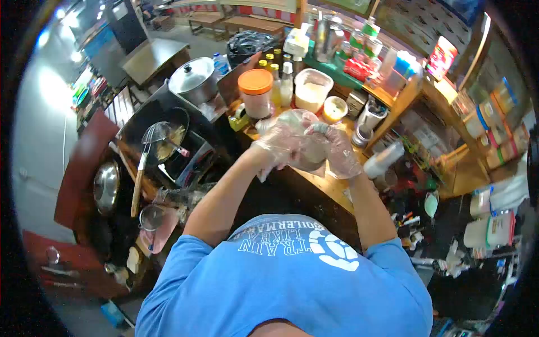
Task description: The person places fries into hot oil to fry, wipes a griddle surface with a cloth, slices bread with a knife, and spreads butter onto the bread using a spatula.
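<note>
A round pale thing (309, 150), bowl or bag I could not tell, was held between the two hands over the near edge of the wooden counter (325, 187), out at twelve o'clock from the wearer's chest. Its outline was nearly circular, so no clear long axis showed, and which way any opening pointed was hidden. The left hand (276, 141), in a clear plastic glove, gripped it at nine o'clock, half curled, back of the hand up and fingertips mostly covered; its forearm slanted up toward one o'clock. The right hand (338, 147), gloved likewise, closed on the side at about three o'clock, fingers bent in over the upper part, its forearm leaning toward eleven. Seen from the thing, a jar with an orange lid (255, 92) stood between ten and eleven o'clock, a white tub (313, 91) at twelve, and a small cup (335, 109) between one and two.
</note>
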Demonstrator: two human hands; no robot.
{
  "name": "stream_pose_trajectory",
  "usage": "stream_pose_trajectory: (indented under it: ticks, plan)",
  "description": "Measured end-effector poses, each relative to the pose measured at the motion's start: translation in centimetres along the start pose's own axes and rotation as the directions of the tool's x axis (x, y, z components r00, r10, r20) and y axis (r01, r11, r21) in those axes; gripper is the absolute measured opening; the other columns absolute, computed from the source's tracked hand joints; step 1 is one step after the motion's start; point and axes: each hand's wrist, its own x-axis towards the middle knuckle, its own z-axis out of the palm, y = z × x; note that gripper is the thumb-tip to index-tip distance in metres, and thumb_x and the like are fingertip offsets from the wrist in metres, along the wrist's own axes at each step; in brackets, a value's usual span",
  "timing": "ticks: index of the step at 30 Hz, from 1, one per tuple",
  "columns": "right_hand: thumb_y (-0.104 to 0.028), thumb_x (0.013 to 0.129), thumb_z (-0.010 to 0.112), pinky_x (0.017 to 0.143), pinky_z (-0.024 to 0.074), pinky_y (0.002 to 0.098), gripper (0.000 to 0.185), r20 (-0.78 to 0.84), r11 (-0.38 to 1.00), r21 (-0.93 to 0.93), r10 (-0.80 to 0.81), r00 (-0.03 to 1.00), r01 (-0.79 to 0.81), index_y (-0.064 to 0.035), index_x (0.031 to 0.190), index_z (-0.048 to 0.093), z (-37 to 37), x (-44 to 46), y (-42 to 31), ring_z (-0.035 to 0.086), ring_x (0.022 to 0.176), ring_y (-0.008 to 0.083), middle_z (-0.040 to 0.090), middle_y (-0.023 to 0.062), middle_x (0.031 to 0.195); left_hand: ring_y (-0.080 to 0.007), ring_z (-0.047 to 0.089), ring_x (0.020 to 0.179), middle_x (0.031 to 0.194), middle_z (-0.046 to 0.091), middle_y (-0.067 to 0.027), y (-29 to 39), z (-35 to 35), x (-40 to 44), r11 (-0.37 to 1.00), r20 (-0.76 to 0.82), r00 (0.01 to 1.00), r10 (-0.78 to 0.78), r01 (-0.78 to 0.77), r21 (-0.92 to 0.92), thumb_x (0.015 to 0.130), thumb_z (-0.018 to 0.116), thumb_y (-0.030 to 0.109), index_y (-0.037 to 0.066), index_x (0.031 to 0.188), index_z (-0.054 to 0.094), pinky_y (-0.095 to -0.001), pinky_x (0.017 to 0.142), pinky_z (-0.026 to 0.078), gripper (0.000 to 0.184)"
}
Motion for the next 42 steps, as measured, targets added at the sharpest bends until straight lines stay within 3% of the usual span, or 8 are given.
stream_pose_trajectory:
  ticks: [3, 5, 10, 11, 14, 18, 31, 42]
  plan:
    - [-0.012, 0.092, 0.060, 0.094, 0.0480, 0.0324, 0.030, 0.057, 0.925, 0.375, 0.038, 0.998, -0.057, 0.0001, 0.119, 0.061, -1.0, -1.6, 0.5, 0.063, 0.103, 0.0204, 0.067, 0.0121, 0.114, -0.0129, 0.048, 0.037, 0.062, 0.055, -0.0045, -1.2, 0.9, 0.8, 0.860, 0.132, 0.921, -0.366, 0.388, -0.332, 0.089, 0.062, 0.019, 0.010, 0.111, 0.065, -0.0272, 0.029, 0.034, 0.024]
    - [-0.012, 0.090, 0.059, 0.091, 0.0498, 0.0356, 0.025, 0.074, 0.952, -0.270, -0.132, 0.988, 0.147, 0.0013, 0.110, 0.065, -1.7, -3.0, -1.7, 0.065, 0.099, 0.0246, 0.069, 0.0169, 0.107, -0.0122, 0.055, 0.046, 0.065, 0.061, -0.0053, -1.3, 1.3, 1.6, 0.880, 0.264, 0.869, -0.419, 0.460, -0.115, 0.089, 0.061, 0.011, 0.004, 0.107, 0.067, -0.0276, 0.036, 0.042, 0.019]
    - [-0.012, 0.080, 0.061, 0.077, 0.0520, 0.0417, 0.019, -0.008, 0.785, -0.619, 0.023, 1.000, -0.023, 0.0000, 0.092, 0.067, -4.2, -5.3, -2.2, 0.067, 0.081, 0.0344, 0.068, 0.0217, 0.088, -0.0119, 0.056, 0.056, 0.070, 0.062, -0.0065, -0.8, 1.3, 2.4, 0.941, 0.290, 0.950, 0.120, -0.201, 0.271, 0.096, 0.059, 0.023, 0.002, 0.086, 0.064, -0.0281, 0.050, 0.046, 0.024]
    - [-0.012, 0.080, 0.061, 0.077, 0.0520, 0.0417, 0.019, -0.026, 0.784, -0.620, 0.027, 0.999, -0.038, 0.0000, 0.092, 0.067, -4.8, -6.0, -1.9, 0.067, 0.081, 0.0344, 0.068, 0.0217, 0.088, -0.0101, 0.059, 0.066, 0.077, 0.065, -0.0047, 1.4, 0.4, 2.4, 0.923, 0.327, 0.872, -0.365, 0.386, 0.000, 0.097, 0.060, 0.024, 0.002, 0.088, 0.064, -0.0255, 0.057, 0.048, 0.024]
    - [-0.011, 0.080, 0.066, 0.073, 0.0501, 0.0326, 0.011, 0.258, 0.976, -0.218, 0.079, 0.963, -0.022, -0.0038, 0.087, 0.062, -6.2, -8.1, -2.2, 0.062, 0.077, 0.0175, 0.064, 0.0087, 0.080, -0.0100, 0.058, 0.079, 0.089, 0.066, -0.0031, 2.3, 2.6, 2.9, 0.987, 0.152, 0.979, 0.137, -0.148, 0.067, 0.095, 0.062, 0.016, 0.001, 0.111, 0.066, -0.0277, 0.072, 0.050, 0.023]
    - [-0.015, 0.083, 0.073, 0.074, 0.0504, 0.0315, 0.014, 0.210, 0.987, -0.087, -0.114, 0.971, 0.135, -0.0039, 0.084, 0.064, -6.3, -10.1, -2.5, 0.061, 0.079, 0.0125, 0.065, 0.0037, 0.082, -0.0163, 0.062, 0.107, 0.119, 0.065, -0.0099, 1.7, 6.3, 1.5, 0.954, 0.487, 0.863, 0.135, 0.018, -0.298, 0.092, 0.069, 0.020, -0.002, 0.128, 0.056, -0.0340, 0.096, 0.049, 0.044]
    - [-0.016, 0.077, 0.080, 0.072, 0.0528, 0.0324, 0.027, 0.143, 0.983, -0.186, 0.027, 0.989, 0.000, -0.0057, 0.102, 0.075, -7.3, -15.9, -2.8, 0.070, 0.076, 0.0200, 0.074, 0.0113, 0.086, -0.0095, 0.055, 0.079, 0.084, 0.059, -0.0011, 1.4, 13.0, 1.7, 0.861, 0.434, 0.885, 0.170, 0.081, -0.503, 0.071, 0.073, 0.006, 0.003, 0.085, 0.062, -0.0274, 0.071, 0.047, 0.018]
    - [-0.007, 0.072, 0.077, 0.061, 0.0514, 0.0362, 0.025, -0.742, 0.889, -0.362, -0.093, 0.664, -0.281, -0.0018, 0.086, 0.057, -8.3, -19.0, -2.8, 0.063, 0.064, 0.0258, 0.065, 0.0136, 0.074, -0.0103, 0.056, 0.074, 0.080, 0.061, -0.0014, 4.9, 18.6, 4.9, 0.913, 0.371, 0.920, 0.125, 0.040, -0.407, 0.075, 0.075, 0.015, 0.004, 0.080, 0.062, -0.0297, 0.069, 0.049, 0.018]
